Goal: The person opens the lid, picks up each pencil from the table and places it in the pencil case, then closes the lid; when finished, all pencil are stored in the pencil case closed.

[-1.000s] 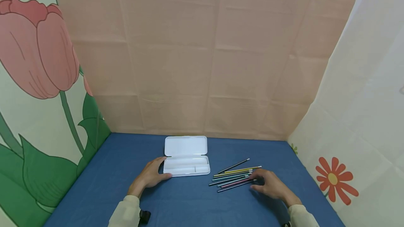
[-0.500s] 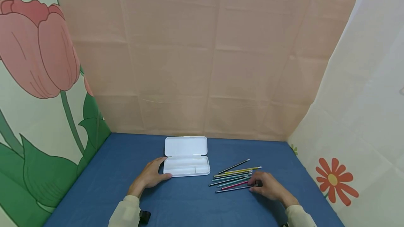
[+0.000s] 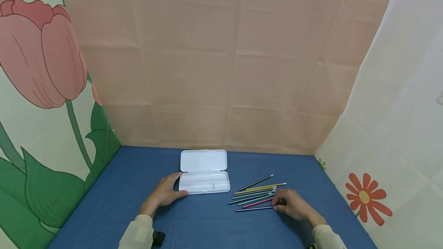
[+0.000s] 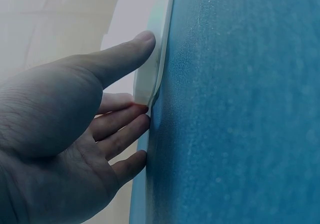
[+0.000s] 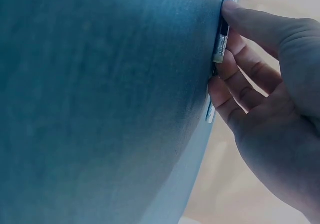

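A white pencil case [image 3: 195,177] lies with its lid [image 3: 203,160] folded back, showing a long compartment and smaller divided ones. My left hand [image 3: 164,192] holds the case by its left end, thumb at the front corner and fingers along the side toward the hinge. On the right, my right hand [image 3: 293,204] pinches a dark pencil [image 3: 254,209] near its eraser end; the right wrist view shows the thumb [image 5: 245,16] on its barrel. Just beyond lies a red pencil [image 3: 257,203], its right end hidden by the fingers.
Several more pencils, including a yellow pencil [image 3: 266,186] and teal ones, lie in a loose pile behind the right hand. A dark pencil [image 3: 256,181] lies slanted at the back. A blue cloth [image 3: 194,222] covers the table, with hanging cloth walls around it.
My right hand has taken hold of the nearest dark pencil and drawn it slightly toward me, swinging it apart from the red one. The left hand and the case have stayed put.
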Motion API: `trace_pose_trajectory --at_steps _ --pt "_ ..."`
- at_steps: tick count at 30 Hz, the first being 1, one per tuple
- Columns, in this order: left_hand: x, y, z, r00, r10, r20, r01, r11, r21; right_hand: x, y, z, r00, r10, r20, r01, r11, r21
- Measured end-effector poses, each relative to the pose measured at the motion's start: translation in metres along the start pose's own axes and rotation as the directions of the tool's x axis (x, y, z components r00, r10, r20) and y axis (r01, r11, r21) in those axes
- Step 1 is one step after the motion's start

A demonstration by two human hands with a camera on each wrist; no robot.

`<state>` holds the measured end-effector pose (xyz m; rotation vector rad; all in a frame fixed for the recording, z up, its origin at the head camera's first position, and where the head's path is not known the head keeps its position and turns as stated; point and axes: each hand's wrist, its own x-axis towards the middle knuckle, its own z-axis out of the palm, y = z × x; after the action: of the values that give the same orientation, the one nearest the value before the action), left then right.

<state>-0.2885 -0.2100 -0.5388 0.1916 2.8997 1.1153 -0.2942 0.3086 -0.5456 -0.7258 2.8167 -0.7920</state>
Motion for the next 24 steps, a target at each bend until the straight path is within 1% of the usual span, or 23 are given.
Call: trace_pose_trajectory --at_steps 5,15,19,24 --pt "0.0 0.0 0.0 1.0 0.001 -0.001 -0.001 1.0 0.0 -0.001 -0.002 -0.001 1.0 0.011 0.016 -0.011 1.0 0.003" --pt "0.001 -0.001 0.001 1.0 0.006 0.001 -0.006 1.0 -0.001 -0.005 -0.006 -0.004 0.999 -0.026 0.035 0.024 0.997 0.067" --pt "0.0 0.0 0.0 1.0 0.004 0.001 -0.004 1.0 -0.005 -0.005 -0.007 -0.007 0.999 -0.044 0.015 0.043 0.997 0.061" --pt "0.0 -0.001 0.0 1.0 0.007 0.0 -0.007 1.0 -0.006 -0.002 -0.011 -0.012 0.999 -0.048 -0.02 0.049 0.997 0.057"
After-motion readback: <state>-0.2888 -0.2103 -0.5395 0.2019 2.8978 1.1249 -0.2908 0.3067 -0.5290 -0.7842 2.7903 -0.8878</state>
